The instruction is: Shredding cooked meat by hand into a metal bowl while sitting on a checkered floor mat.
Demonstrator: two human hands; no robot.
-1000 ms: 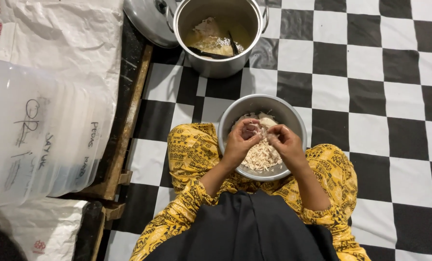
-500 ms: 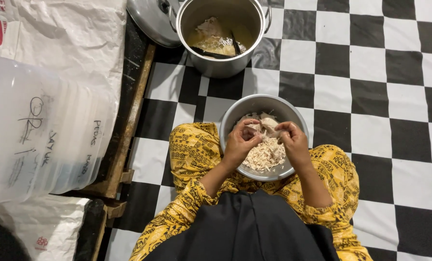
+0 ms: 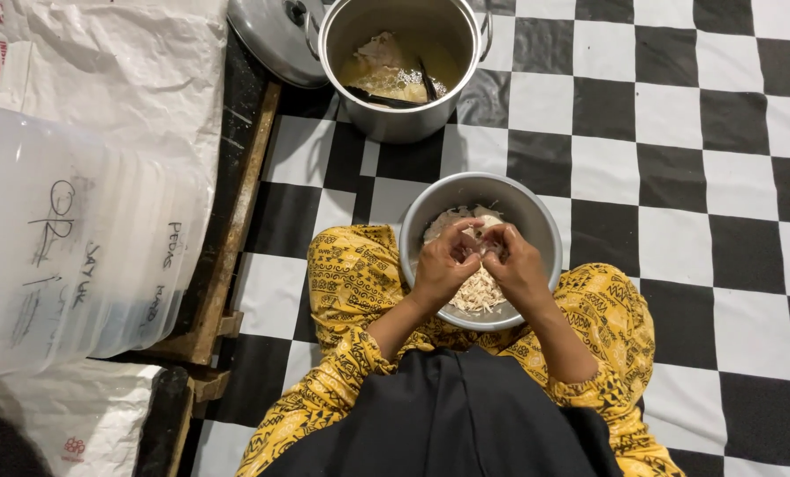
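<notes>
Checkered black-and-white floor (image 3: 731,177) fills most of the view, and I'm looking straight down at someone seated cross-legged on it, knees in yellow patterned cloth (image 3: 351,274) spread to either side. Between the knees sits a round metal bowl (image 3: 536,221), tucked close to the body so both hands can work over it without reaching. Left hand (image 3: 444,265) and right hand (image 3: 519,269) meet over the middle of the bowl, knuckles up, fingertips curled inward and pinching a small pale piece of meat (image 3: 482,237) between them; the two hands touch or nearly touch at the tips. I read the grip as a pulling-apart hold, thumbs and forefingers pressed on the same piece from opposite sides. Under the hands lies a heap of pale shredded strands (image 3: 479,291), lying where bits would drop straight down, and some bigger unshredded chunks (image 3: 448,221) sit toward the far wall of the bowl. Farther out, just beyond the bowl, stands a tall steel pot (image 3: 395,115) with yellowish broth and more pieces of meat inside, within arm's reach. Its lid (image 3: 267,40) lies off, leaning beside the pot on the left. On the left edge a wooden pallet edge (image 3: 236,221) runs along the floor, carrying white sacks (image 3: 121,62) and a translucent plastic tub (image 3: 59,247) with handwriting on it, well apart from the hands.
</notes>
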